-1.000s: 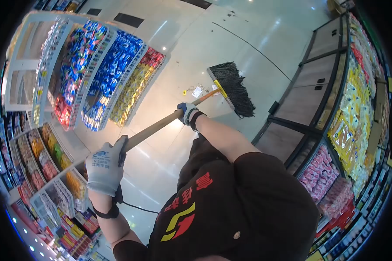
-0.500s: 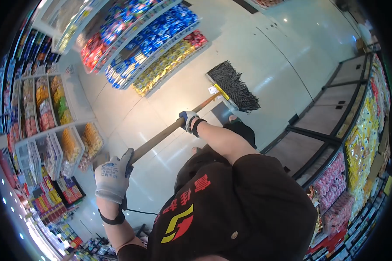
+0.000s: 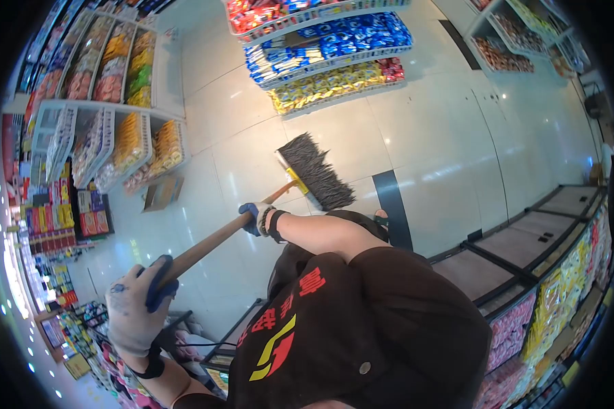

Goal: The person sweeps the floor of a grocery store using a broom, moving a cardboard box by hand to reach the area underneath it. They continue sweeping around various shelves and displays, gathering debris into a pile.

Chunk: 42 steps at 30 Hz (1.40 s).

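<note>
My left hand [image 3: 140, 307], in a white and blue work glove, is closed around the upper end of a wooden mop handle [image 3: 208, 249] at the lower left. Farther down the same handle, my right hand [image 3: 256, 218] is also closed, gloved, with a dark band and beads at the wrist. The handle slopes up and right to a wide mop head [image 3: 317, 174] with dark grey strands and a yellow strip along its clamp. Its strands lie on the tiled floor [image 3: 235, 153], just above my sandalled foot [image 3: 382, 218].
Baskets of blue and yellow packets [image 3: 334, 85] stand beyond the mop. Snack bins [image 3: 126, 146] and a cardboard piece [image 3: 162, 193] are on the left. Low dark cabinets [image 3: 518, 235] line the right, with more packets behind. Another rack [image 3: 518, 41] is at the upper right.
The view has turned, so shelves and baskets have shifted right or upward. The mop head appears lower and farther left, nearer my body. Both hands appear farther left, still on the handle.
</note>
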Each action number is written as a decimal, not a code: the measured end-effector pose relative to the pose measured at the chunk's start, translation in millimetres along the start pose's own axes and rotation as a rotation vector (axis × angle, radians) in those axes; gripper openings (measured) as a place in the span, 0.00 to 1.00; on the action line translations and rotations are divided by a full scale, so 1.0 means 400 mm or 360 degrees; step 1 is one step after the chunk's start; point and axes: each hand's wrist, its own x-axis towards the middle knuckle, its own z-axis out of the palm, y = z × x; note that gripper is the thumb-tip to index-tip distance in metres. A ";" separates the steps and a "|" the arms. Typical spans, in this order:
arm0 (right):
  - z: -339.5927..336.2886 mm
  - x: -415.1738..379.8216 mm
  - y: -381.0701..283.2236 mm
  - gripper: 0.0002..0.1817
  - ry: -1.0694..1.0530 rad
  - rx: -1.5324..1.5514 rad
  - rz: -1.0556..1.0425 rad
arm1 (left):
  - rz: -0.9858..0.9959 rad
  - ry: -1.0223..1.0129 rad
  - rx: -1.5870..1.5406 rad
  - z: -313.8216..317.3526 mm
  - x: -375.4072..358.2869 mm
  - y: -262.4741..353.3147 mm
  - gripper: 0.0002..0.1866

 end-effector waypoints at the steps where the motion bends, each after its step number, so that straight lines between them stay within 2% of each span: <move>1: 0.025 -0.007 0.031 0.11 -0.0071 0.0033 0.0070 | -0.0032 0.0075 -0.0231 -0.016 -0.024 -0.009 0.18; 2: 0.043 -0.005 0.064 0.12 -0.0234 -0.0031 0.0091 | 0.0070 0.0307 -0.0207 -0.022 -0.056 -0.029 0.17; 3: 0.091 -0.071 0.084 0.12 -0.0149 0.0039 0.0286 | -0.0019 0.0397 -0.0342 -0.028 -0.084 -0.046 0.18; 5: 0.135 -0.089 0.124 0.13 -0.0214 -0.0143 0.0189 | 0.0037 0.0701 -0.0229 -0.034 -0.141 -0.093 0.21; 7: 0.173 -0.136 0.160 0.12 -0.0291 -0.0261 0.0042 | -0.0090 0.0956 -0.0164 -0.035 -0.210 -0.135 0.24; 9: 0.199 -0.130 0.177 0.12 -0.0345 -0.0250 0.0204 | -0.0085 0.1200 -0.0136 -0.047 -0.239 -0.148 0.25; 11: 0.228 -0.212 0.188 0.12 -0.0332 -0.0390 0.0218 | -0.0138 0.1413 -0.0515 -0.049 -0.246 -0.141 0.26; 13: 0.255 -0.279 0.207 0.11 -0.0307 -0.0308 0.0126 | -0.0191 0.1672 -0.0518 -0.034 -0.265 -0.169 0.26; 14: 0.251 -0.285 0.204 0.11 -0.0266 -0.0266 0.0090 | -0.0089 0.1788 -0.0450 -0.020 -0.270 -0.184 0.26; 17: 0.237 -0.327 0.185 0.11 -0.0242 -0.0153 -0.0063 | -0.0146 0.1892 -0.0400 0.018 -0.281 -0.220 0.26; 19: 0.191 -0.320 0.141 0.12 -0.0315 -0.0152 -0.0203 | 0.0008 0.1797 -0.0567 0.047 -0.258 -0.231 0.26; 21: 0.149 -0.344 0.077 0.12 -0.0266 -0.0086 -0.0219 | 0.0065 0.1879 -0.0689 0.112 -0.215 -0.285 0.27; 23: 0.110 -0.408 0.009 0.11 -0.0102 -0.0008 -0.0453 | -0.0003 0.1698 -0.0871 0.076 -0.108 -0.170 0.29; 24: 0.069 -0.409 -0.040 0.10 -0.0182 -0.0029 -0.0505 | 0.0062 0.1542 -0.0987 0.071 -0.071 -0.150 0.29; 25: 0.045 -0.456 -0.080 0.09 -0.0211 0.0079 -0.0574 | 0.0095 0.1446 -0.1149 0.080 -0.032 -0.128 0.27; 27: -0.041 -0.515 -0.197 0.09 -0.0257 0.0137 -0.0795 | 0.0239 0.1332 -0.1113 0.076 0.067 -0.051 0.23; 29: -0.141 -0.571 -0.339 0.08 -0.0414 0.0054 -0.0978 | 0.0143 0.1150 -0.1343 0.093 0.168 0.016 0.16; 31: -0.237 -0.646 -0.487 0.06 -0.0436 -0.0037 -0.0880 | 0.0172 0.1012 -0.1216 0.103 0.274 0.106 0.13; 33: -0.314 -0.685 -0.607 0.07 -0.0152 0.0241 -0.1237 | 0.0502 0.0845 -0.0943 0.066 0.384 0.236 0.15; 35: -0.381 -0.741 -0.714 0.06 0.0032 0.0513 -0.1461 | 0.0647 0.0648 -0.0787 0.095 0.501 0.350 0.17; 37: -0.481 -0.742 -0.833 0.08 0.0225 0.0609 -0.1446 | 0.0750 0.0554 -0.0740 0.183 0.612 0.459 0.17; 39: -0.542 -0.734 -0.892 0.08 0.0305 0.0652 -0.1364 | 0.0785 -0.0007 -0.0562 0.268 0.711 0.563 0.16; 41: -0.600 -0.690 -0.934 0.07 0.0516 0.0713 -0.1415 | 0.0787 -0.0079 -0.0407 0.359 0.764 0.649 0.15; 42: -0.613 -0.660 -0.953 0.05 0.0576 0.0692 -0.1448 | 0.0671 -0.0265 -0.0356 0.377 0.769 0.666 0.16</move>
